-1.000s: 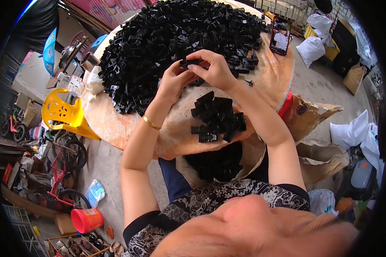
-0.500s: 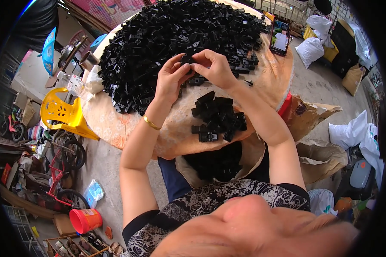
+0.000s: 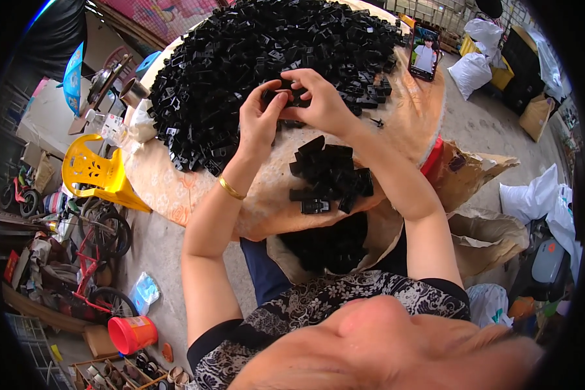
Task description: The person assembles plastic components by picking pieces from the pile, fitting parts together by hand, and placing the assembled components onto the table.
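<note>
At the near edge of a big heap of small black plastic parts [image 3: 253, 52], my two hands meet. My left hand [image 3: 259, 123], with a gold bangle on its wrist, has its thumb and fingers curled toward a black plastic part [image 3: 296, 99]. My right hand [image 3: 325, 107] is pinched round the same part from the other side. Its outline blends into the dark heap behind, so its exact shape is hard to make out. Closer to me, a smaller pile of black plastic parts [image 3: 331, 174] lies on the orange-patterned tablecloth [image 3: 266, 218].
Below the table edge, an open sack [image 3: 377, 237] holds more black parts. A phone [image 3: 424, 53] stands at the table's right. To the left are a yellow chair [image 3: 101, 172], a red bicycle [image 3: 84, 266] and a red bucket [image 3: 133, 333]. White sacks [image 3: 469, 75] sit at right.
My fingers have shifted round the black part, and the right hand's fingers have lifted and spread a little. Both piles look the same. The phone's picture has changed.
</note>
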The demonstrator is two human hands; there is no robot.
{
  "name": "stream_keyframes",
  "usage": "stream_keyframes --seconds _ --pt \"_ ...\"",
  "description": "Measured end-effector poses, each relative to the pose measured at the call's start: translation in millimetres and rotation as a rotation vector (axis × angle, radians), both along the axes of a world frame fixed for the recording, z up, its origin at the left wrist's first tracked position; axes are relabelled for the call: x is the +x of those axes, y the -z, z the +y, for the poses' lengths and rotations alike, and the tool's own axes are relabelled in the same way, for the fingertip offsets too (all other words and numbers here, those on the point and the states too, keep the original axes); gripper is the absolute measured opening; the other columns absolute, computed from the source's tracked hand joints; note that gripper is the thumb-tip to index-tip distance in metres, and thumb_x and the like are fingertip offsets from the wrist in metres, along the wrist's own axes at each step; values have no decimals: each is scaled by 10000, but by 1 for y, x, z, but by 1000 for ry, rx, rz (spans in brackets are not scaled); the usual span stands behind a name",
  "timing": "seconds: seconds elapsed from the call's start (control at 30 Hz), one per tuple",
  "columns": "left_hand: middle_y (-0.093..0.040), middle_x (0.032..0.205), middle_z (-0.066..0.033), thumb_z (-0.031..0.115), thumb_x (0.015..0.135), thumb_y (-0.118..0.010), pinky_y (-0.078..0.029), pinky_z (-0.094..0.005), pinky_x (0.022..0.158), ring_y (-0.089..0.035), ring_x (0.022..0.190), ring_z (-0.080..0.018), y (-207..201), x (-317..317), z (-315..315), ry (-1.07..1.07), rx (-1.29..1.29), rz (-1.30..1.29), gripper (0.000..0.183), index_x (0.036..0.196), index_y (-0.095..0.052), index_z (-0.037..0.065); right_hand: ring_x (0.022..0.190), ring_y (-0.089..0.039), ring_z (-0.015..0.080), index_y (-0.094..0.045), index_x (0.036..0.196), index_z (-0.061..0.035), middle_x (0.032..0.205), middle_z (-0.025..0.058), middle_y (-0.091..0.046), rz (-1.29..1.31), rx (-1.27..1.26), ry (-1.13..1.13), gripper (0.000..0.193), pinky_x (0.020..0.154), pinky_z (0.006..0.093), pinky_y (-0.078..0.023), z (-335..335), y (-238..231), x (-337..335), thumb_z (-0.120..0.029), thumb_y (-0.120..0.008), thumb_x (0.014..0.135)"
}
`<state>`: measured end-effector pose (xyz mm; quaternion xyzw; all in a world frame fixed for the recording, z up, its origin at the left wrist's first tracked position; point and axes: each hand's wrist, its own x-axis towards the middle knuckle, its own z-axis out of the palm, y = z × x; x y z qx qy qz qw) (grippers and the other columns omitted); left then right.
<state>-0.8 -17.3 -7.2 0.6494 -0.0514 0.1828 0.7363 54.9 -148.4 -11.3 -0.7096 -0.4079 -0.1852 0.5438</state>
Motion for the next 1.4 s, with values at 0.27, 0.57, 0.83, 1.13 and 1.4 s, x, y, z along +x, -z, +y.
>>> stream_keyframes --seconds 0.27,0.57,0.83,1.13,1.4 --pt "-590 874 -25 31 843 -562 -438 -184 694 -540 784 -74 -11 -11 -3 17 502 -62 244 1085 -536 16 861 -579 118 -552 1122 7 956 60 -622 556 -144 -623 454 794 256 -473 -16 4 28 -29 -717 701" --pt "-600 816 -63 212 673 -742 -439 -299 742 -536 830 -182 -31 -41 -11 523 1154 -298 341 955 -636 51 747 -621 207 -640 965 -43 814 119 -645 169 -454 51 372 694 299 -484 -53 8 61 -295 -705 699" --pt "-602 740 -54 140 765 -674 -450 -219 618 -552 670 -98 -10 26 25 -254 870 -154 196 914 -641 18 930 -587 263 -640 969 -93 969 102 -631 83 -827 136 284 807 360 -469 -37 7 50 -219 -651 715" --pt "-579 973 -143 205 696 -704 -461 -361 795 -572 865 -298 -7 97 55 -643 1426 -156 336 961 -620 15 760 -626 225 -648 935 -67 805 99 -650 70 -408 139 266 725 326 -495 -38 10 57 -176 -583 702" --pt "-570 948 -146 169 685 -706 -453 -362 765 -560 866 -307 -5 63 49 -568 1199 -76 294 913 -604 13 541 -535 81 -602 957 -6 658 20 -558 560 -144 -164 227 502 240 -463 -38 7 59 -55 -498 762"
